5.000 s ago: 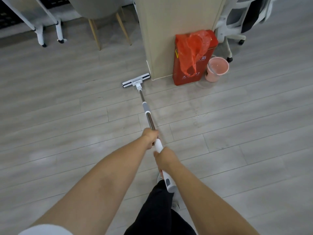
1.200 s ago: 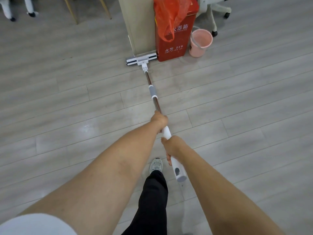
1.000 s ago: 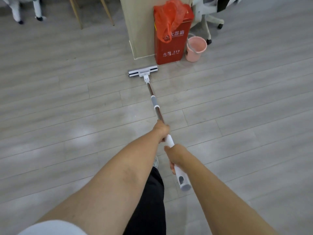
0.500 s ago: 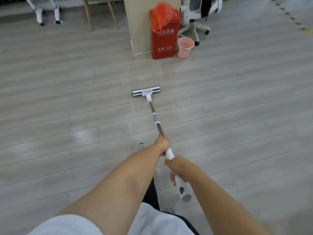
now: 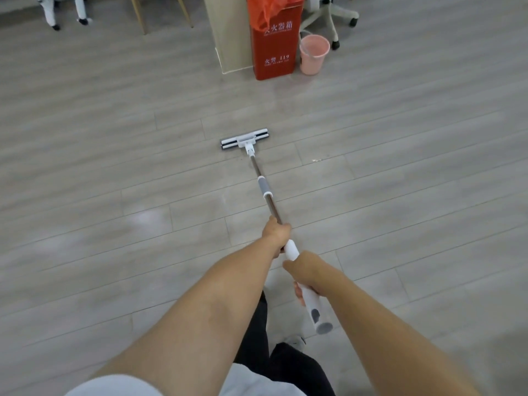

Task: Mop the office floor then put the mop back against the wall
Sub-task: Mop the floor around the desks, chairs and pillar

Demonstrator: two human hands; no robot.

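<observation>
A long flat mop (image 5: pixel 264 187), with a steel shaft, a grey collar and a white plastic grip, slants away in front of me. Its white-and-black rectangular mop head (image 5: pixel 244 140) lies flat on the pale grey wood-plank floor (image 5: pixel 114 172). The head now sits on open planks, well short of the tall red fire-extinguisher box (image 5: pixel 273 52). A second ago it was pressed against the foot of the beige panel (image 5: pixel 228 32) just left of that box, so I have drawn it back towards me in one pull stroke.

Both hands are clamped on the mop, close together. My left hand (image 5: pixel 276 232) wraps the shaft where steel meets white grip, on the side nearer the red box. My right hand (image 5: pixel 304 270) wraps the white grip just behind it, and the grip's end pokes out towards my body. This hold is the same as it was at the far end of the stroke.

Just right of the red box stands a small pink plastic bucket (image 5: pixel 313 54), with the white star base of an office chair (image 5: pixel 331 12) behind it. Slanted wooden chair legs (image 5: pixel 140 12) stand well left of the box.

I judge that the strip in front of the box is now wiped and that mopping continues. The return to the wall has not begun.
</observation>
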